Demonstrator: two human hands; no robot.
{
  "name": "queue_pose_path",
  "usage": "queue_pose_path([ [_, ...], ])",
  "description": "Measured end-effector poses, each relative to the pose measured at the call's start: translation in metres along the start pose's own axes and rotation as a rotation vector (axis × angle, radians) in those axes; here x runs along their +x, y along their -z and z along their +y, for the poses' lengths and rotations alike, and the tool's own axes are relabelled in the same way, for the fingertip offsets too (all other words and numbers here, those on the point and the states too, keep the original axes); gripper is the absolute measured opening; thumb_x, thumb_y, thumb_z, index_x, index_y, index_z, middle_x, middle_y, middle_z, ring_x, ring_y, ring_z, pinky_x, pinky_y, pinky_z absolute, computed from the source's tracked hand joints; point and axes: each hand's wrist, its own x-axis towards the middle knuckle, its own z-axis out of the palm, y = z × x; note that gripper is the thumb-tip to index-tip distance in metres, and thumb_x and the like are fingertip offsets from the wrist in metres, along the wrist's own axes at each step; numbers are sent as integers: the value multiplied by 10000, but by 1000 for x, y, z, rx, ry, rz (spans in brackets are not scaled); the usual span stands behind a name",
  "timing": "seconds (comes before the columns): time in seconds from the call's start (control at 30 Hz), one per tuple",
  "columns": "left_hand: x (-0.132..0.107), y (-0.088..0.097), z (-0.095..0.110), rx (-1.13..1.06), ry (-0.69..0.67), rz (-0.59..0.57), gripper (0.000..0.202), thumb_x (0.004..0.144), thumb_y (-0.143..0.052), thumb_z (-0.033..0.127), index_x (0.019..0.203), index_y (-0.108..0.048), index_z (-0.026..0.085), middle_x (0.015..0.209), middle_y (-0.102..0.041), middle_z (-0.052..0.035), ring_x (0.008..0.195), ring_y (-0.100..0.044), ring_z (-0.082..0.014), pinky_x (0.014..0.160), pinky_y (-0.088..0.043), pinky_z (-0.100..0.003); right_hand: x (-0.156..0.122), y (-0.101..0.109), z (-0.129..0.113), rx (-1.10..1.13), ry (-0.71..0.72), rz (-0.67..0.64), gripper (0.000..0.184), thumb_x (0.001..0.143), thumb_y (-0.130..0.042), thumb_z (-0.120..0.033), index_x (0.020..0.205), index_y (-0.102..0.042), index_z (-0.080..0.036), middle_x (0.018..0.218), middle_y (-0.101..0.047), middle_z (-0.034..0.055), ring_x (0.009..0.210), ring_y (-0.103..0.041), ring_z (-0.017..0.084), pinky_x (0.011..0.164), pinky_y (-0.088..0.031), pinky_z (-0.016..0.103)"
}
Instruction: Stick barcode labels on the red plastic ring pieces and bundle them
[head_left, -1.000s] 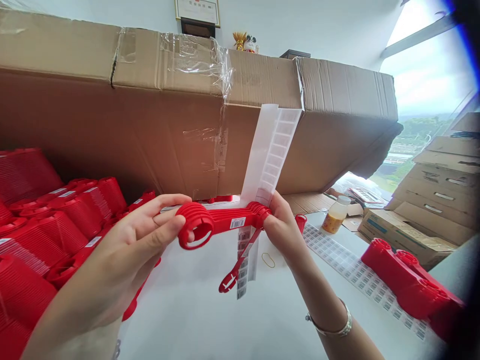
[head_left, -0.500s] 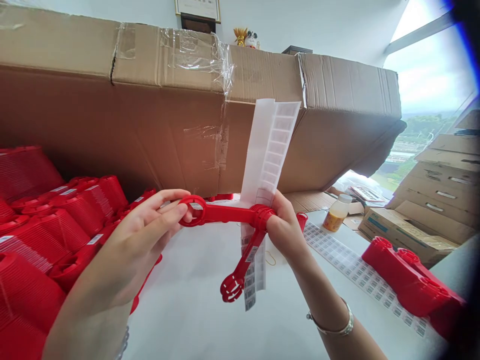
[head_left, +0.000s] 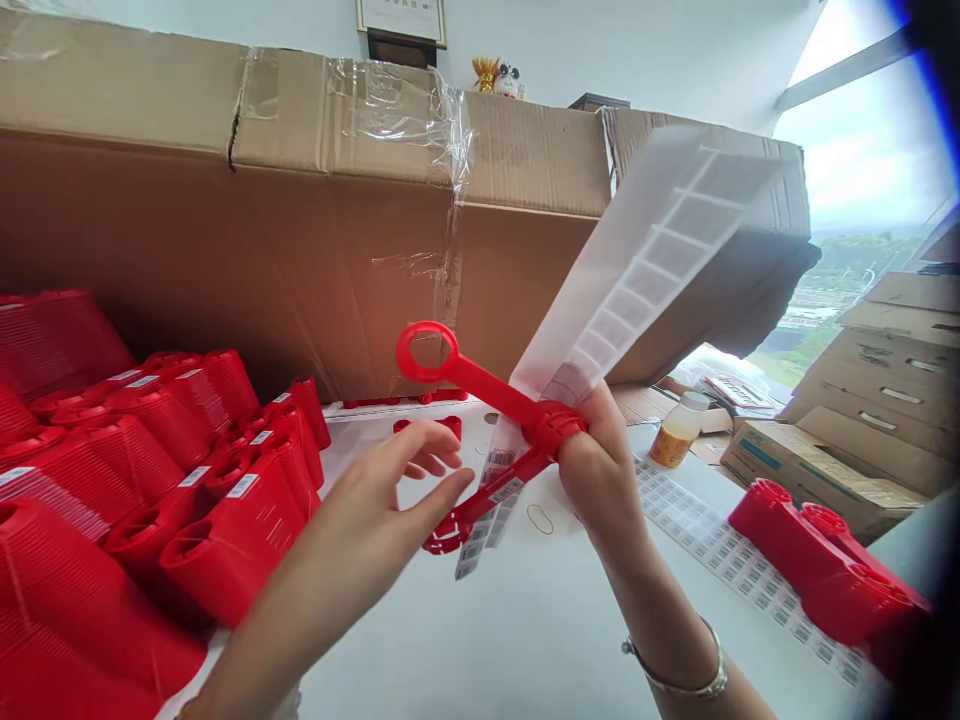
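Red ring handle [head_left: 457, 372] | right fingers [head_left: 600, 420] clamped on it and label sheet [head_left: 645, 270] | left fingers [head_left: 427, 470] apart | red bins [head_left: 97, 470] stacked

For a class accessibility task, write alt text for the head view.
A right hand grips a red plastic ring-ended piece and white barcode label sheet; the left hand is open nearby. Stacked red plastic parts sit by a cardboard box.

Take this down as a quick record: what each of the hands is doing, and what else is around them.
right hand: grips a red plastic handle and a white label strip
left hand: open, holding nothing, near the handle
rest: stacked red ribbed plastic containers, large cardboard box, barcode label sheet, rubber band, bottle
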Motion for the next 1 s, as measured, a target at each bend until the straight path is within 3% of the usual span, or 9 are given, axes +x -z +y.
queue_pose_path([
  [0.17,4,-18,7,-55,-68,27,187,977,-598,445,885,-660,294,899,-690,30,890,-651,-183,600,-466,-253,-10,-1,-5,4,89,-5,365,793,-470,-53,1041,-622,-272,840,-616,1,687,-530,160,548,-422,293],
  [0.3,4,-23,9,9,-131,130,168,973,-617,327,817,-656,277,829,-679,61,795,-620,-149,693,-459,-264,-12,-3,-2,-14,82,3,327,809,-457,-26,987,-582,-271,801,-558,-25,663,-501,142,518,-391,269],
  [0.43,6,-24,9,32,-167,125,172,958,-614,262,791,-652,257,819,-675,51,789,-615,-151,706,-453,-275,-11,-4,1,-25,76,-23,269,802,-440,-12,888,-482,-263,771,-535,-42,665,-490,136,545,-424,255],
  [0.57,9,-21,13,-172,-80,1,148,928,-649,288,791,-680,241,812,-673,17,806,-624,-170,684,-478,-274,-12,-3,0,-31,40,-59,254,797,-438,-20,868,-427,-263,763,-538,-46,650,-483,133,554,-434,255],
  [0.7,11,-11,14,-371,-48,5,133,877,-728,289,770,-681,224,802,-664,21,800,-616,-133,767,-495,-238,-11,-4,1,-4,22,-115,281,793,-438,-20,925,-487,-263,894,-626,-19,715,-558,142,550,-438,251],
  [0.9,7,12,9,-499,-63,-64,186,895,-734,374,789,-688,228,728,-624,44,582,-543,-53,585,-467,-152,-7,-4,4,19,11,-114,310,814,-426,-11,953,-534,-266,911,-644,-20,752,-578,147,569,-461,246],
  [1.0,0,15,14,-529,29,25,238,905,-703,432,794,-645,230,563,-528,78,376,-367,-25,390,-315,-144,-7,-2,3,-13,8,-129,308,785,-417,10,904,-509,-259,861,-606,-38,726,-541,132,555,-441,234],
])
